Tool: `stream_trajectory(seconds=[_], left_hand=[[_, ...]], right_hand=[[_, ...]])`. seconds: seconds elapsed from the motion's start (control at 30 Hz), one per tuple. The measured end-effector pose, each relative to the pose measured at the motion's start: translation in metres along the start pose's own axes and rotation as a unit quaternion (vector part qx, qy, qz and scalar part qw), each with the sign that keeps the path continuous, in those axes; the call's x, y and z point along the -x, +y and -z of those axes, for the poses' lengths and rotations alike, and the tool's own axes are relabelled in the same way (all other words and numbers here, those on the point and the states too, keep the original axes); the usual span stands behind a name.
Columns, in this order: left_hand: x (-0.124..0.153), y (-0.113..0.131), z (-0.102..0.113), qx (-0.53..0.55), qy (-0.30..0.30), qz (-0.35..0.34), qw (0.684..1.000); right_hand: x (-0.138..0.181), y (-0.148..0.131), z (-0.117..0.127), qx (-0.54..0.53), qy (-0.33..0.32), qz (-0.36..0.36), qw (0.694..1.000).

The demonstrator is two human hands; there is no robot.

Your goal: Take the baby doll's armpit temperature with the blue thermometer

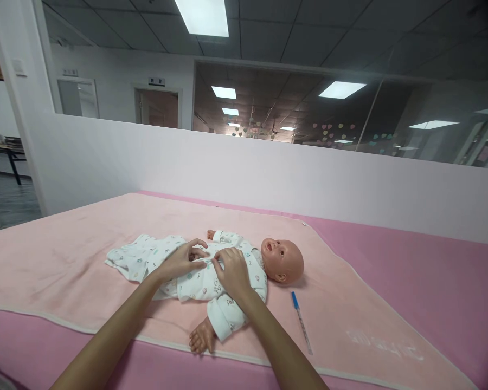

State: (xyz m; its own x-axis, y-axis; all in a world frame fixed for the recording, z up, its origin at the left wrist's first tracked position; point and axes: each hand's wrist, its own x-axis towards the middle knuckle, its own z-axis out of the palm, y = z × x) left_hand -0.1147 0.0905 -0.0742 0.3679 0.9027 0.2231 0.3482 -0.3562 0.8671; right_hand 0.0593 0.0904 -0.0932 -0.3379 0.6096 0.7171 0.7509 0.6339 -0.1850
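A baby doll (282,260) lies on its back with its head to the right. It wears a white printed baby shirt (199,284), and matching cloth covers its legs. Over the doll's belly, my left hand (184,259) has its thumb and fingers apart, with the fingertips at the shirt front. My right hand (232,271) rests on the chest, thumb and index finger pinched on the shirt's front edge. Any tie or snap between the fingertips is too small to make out. One doll hand (203,337) sticks out of the near sleeve.
A slim clear stick with a blue cap (295,300) lies right of the doll, below its head. Beneath everything spreads a peach blanket (65,260) over a pink padded surface (431,271). A white low wall (268,173) with windows above it stands behind.
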Motion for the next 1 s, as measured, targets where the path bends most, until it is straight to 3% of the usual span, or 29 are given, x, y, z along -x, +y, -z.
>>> stream_trajectory(seconds=[0.3,0.5,0.67,0.83,1.0], left_hand=[[-0.002,-0.005,0.004,0.091,-0.022,0.01,0.996],[-0.002,-0.002,0.002,-0.022,0.055,-0.049,0.997],[0.0,0.002,-0.003,-0.133,0.053,-0.07,0.987],[0.0,0.001,-0.003,-0.169,0.043,-0.073,0.982],[0.013,0.033,-0.014,-0.085,0.13,-0.117,0.981]], right_hand=[[0.0,0.0,-0.001,-0.009,-0.002,-0.006,1.0],[0.0,0.0,0.0,-0.011,-0.003,-0.006,1.0],[0.0,0.0,0.0,-0.009,-0.005,-0.006,1.0],[0.0,0.001,-0.002,-0.01,-0.002,-0.013,1.0],[-0.001,0.0,-0.001,-0.014,0.0,-0.02,1.0]])
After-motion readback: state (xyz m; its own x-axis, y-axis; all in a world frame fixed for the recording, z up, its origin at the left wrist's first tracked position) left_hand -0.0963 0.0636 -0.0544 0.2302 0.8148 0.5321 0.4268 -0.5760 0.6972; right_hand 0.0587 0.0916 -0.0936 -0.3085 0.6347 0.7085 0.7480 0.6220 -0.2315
